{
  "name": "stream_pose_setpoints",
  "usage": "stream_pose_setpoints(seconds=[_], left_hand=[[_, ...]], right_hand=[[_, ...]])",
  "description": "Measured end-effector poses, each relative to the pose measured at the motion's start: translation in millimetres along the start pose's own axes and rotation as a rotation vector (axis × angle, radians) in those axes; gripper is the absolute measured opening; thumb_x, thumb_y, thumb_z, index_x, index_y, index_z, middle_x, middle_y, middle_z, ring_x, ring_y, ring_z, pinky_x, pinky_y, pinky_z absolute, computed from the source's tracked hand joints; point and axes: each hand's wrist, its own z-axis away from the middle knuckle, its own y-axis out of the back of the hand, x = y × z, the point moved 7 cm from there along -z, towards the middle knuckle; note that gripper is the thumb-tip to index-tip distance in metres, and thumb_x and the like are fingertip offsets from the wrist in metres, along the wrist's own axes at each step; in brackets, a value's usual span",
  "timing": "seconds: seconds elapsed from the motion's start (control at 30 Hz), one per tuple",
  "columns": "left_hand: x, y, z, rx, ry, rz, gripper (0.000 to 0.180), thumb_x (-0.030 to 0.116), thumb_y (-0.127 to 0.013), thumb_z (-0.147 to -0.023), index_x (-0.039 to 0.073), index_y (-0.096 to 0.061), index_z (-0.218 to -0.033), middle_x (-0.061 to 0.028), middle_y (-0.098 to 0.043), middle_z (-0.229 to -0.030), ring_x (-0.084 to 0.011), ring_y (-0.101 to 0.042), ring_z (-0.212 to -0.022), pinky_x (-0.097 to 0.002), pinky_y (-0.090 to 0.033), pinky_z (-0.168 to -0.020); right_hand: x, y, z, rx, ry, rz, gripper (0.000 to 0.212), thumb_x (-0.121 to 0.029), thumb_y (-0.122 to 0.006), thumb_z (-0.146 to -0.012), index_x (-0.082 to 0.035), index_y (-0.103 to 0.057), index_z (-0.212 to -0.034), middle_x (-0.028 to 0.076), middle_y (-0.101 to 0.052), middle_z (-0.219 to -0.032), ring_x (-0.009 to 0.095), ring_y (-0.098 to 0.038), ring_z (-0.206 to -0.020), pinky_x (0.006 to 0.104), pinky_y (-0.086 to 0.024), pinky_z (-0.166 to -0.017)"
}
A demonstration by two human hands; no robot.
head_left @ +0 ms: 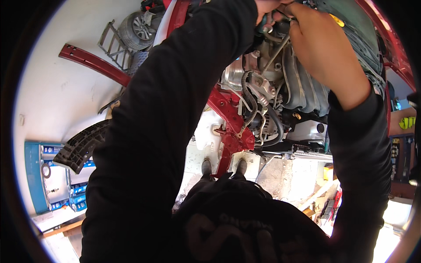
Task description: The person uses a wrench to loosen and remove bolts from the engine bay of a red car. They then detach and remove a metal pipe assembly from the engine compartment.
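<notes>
Apparently, I am working with my fingertips alone, high in my view, above the exposed engine (258, 85). My left hand (268, 5) is showing only in part, cut off by the upper edge, so I cannot tell whether its fingers are closing on anything. My right hand (312, 37) is bending inward beside it, fingers bunched narrow; it is looking like a pinch, but the overlapping fingers are hiding whatever may be between the tips.

A small roundish fitting (266, 29) is sitting just below my left hand, on the far side of the engine, close to a bent grey hose (274, 38). I am judging the fitting light and stiff, perhaps slick if oil is coating it. Its outer rim is seeming the best place for a thumb-and-finger hold. The hose is probably being springier, and better steadied near the fitting than at mid-bend.

The fitting is lying too much in shade to be giving me a sure long axis; its visible end is seemingly facing down, toward me. The hose is curving rightward beneath my hands. Next to it, a slim straight tube (277, 55) is slanting from upper right to lower left, running just left of the grey ribbed intake manifold (302, 83).
</notes>
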Motion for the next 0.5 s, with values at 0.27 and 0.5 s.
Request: stream_pose_setpoints(seconds=[0.27, 0.5], left_hand=[[-11, -18, -10, -0.131, 0.127, 0.063, 0.045, 0.045, -0.059, -0.111, 0.013, -0.066, -0.082, -0.0031, -0.055, -0.057, -0.0152, -0.038, -0.037, -0.0302, -0.029, -0.035], [-4, -23, 118, 0.175, -0.468, -0.07, 0.047, 0.045, -0.076, -0.105, 0.002, -0.076, -0.084, -0.0007, -0.063, -0.065, -0.0088, -0.054, -0.053, -0.0275, -0.04, -0.049]], right_hand=[[39, 7, 9, -0.518, -0.015, -0.456, 0.036, -0.015, -0.07, -0.105, -0.002, -0.07, -0.139, 0.012, -0.058, -0.13, 0.023, -0.066, -0.113, 0.0388, -0.053, -0.099], [40, 12, -15, -0.312, 0.38, -0.345, 0.032, -0.032, -0.072, -0.101, -0.004, -0.07, -0.116, 0.017, -0.07, -0.113, 0.042, -0.066, -0.108, 0.0467, -0.054, -0.099]])
